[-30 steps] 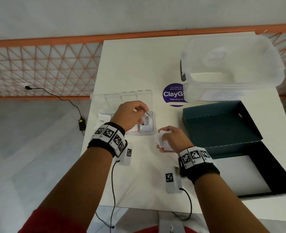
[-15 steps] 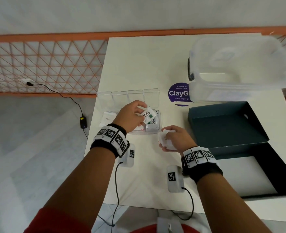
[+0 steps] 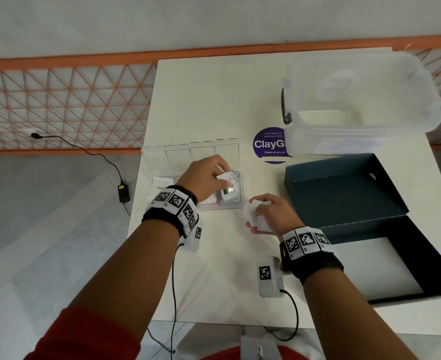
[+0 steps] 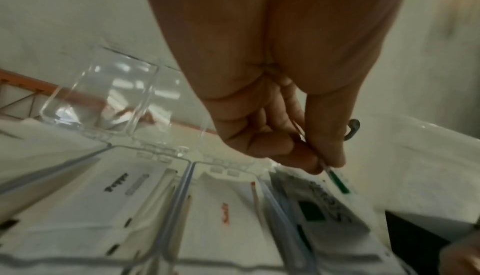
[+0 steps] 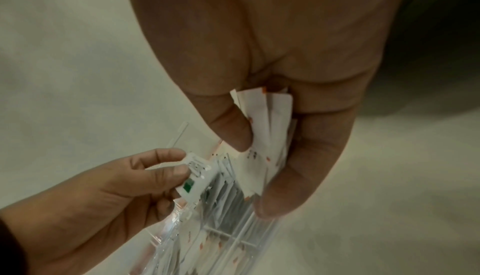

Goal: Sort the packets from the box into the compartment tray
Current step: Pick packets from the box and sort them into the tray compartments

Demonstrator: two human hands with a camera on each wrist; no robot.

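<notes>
A clear compartment tray (image 3: 242,203) with its lid (image 3: 190,152) folded back lies on the white table. My left hand (image 3: 220,175) pinches a white packet with a green mark (image 5: 193,179) just above the tray's rightmost compartment, where similar green-marked packets (image 3: 229,196) lie. My right hand (image 3: 262,215) hovers right of the tray and grips a small stack of white packets with orange print (image 5: 265,135). In the left wrist view, pepper packets (image 4: 85,207) and orange-print packets (image 4: 223,213) fill other compartments. The dark box (image 3: 344,193) stands open at the right.
A large translucent plastic bin (image 3: 357,100) stands at the table's far right, partly covering a purple round sticker (image 3: 268,145). A white packet (image 3: 161,185) shows at the tray's left end. Cables hang off the near table edge; a power adapter (image 3: 123,193) lies on the floor.
My left hand turned the green-marked packet and lowered it toward the rightmost compartment. My right hand stayed in place with its stack. The head view shifted slightly.
</notes>
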